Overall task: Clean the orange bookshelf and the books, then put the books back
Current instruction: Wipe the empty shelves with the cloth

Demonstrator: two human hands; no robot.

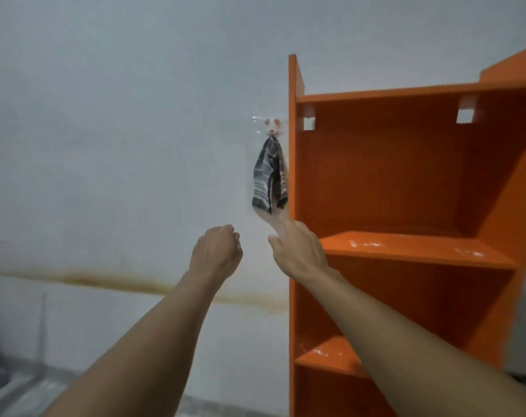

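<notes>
You have two hands in view: left hand [216, 251] and right hand [298, 252]. Before you are one orange bookshelf [391, 176], one striped cloth [269, 179] and one wall hook [270, 127].

Cloth [269, 176] hangs on wall [105, 145], just left of bookshelf [406, 176].

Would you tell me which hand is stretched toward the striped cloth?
The right hand, fingers extended toward the cloth; the left hand is a closed fist, holding nothing.

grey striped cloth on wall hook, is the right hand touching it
Cannot tell. Head view: fingertips of the right hand blur into the lower edge of the grey striped cloth; no plain gap or contact.
</notes>
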